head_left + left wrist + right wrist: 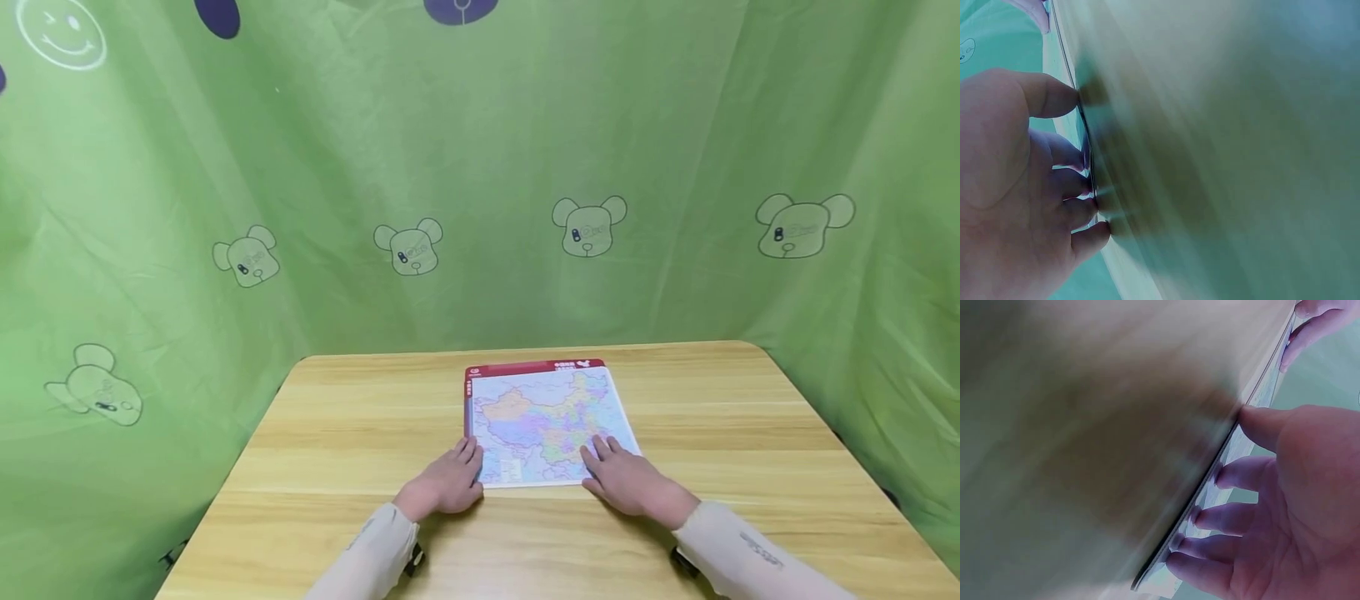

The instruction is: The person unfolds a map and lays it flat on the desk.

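Note:
A thin flat map board (542, 427) with a red top border and a pastel-coloured map lies on the wooden table. My left hand (452, 477) rests at its lower left corner, fingers along the left edge and thumb at the near edge. Over the lower right part lies my right hand (624, 477), its extended fingers spread on the map and its thumb by the near edge. In the right wrist view, the fingertips of the right hand (1285, 500) touch the board's surface. The left wrist view shows the left hand's (1016, 169) thumb and fingertips against the board's thin edge.
The light wooden table (360, 417) extends on both sides of the board. Green curtain cloth (495, 292) printed with bear heads hangs behind the table and on its left and right. Dark wrist straps show under both pale sleeves (750, 546).

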`<state>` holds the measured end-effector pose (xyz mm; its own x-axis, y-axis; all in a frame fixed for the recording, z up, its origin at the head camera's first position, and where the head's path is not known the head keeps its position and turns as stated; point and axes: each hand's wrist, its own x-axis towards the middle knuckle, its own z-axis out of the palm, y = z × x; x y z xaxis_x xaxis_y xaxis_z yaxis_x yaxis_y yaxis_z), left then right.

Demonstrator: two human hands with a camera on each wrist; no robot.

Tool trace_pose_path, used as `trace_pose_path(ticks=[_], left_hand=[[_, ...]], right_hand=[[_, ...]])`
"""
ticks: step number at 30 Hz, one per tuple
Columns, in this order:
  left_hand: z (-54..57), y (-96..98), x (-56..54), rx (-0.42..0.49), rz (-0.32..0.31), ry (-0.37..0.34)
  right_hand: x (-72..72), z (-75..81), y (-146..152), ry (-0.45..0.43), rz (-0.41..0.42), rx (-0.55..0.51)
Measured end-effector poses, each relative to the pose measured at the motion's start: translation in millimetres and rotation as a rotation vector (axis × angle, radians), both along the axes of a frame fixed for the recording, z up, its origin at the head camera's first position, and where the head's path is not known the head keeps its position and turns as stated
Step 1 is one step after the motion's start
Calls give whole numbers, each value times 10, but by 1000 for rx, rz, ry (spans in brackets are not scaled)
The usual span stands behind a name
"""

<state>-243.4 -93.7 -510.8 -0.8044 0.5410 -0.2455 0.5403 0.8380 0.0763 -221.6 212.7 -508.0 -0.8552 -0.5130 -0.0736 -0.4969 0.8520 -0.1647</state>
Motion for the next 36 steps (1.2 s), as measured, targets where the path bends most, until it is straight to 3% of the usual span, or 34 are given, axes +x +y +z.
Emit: trace_pose_path(ticks=[36], left_hand=[[-23,-285,-73,34,59,-10]], right_hand=[[-14,75,-398,-6,-16,12]])
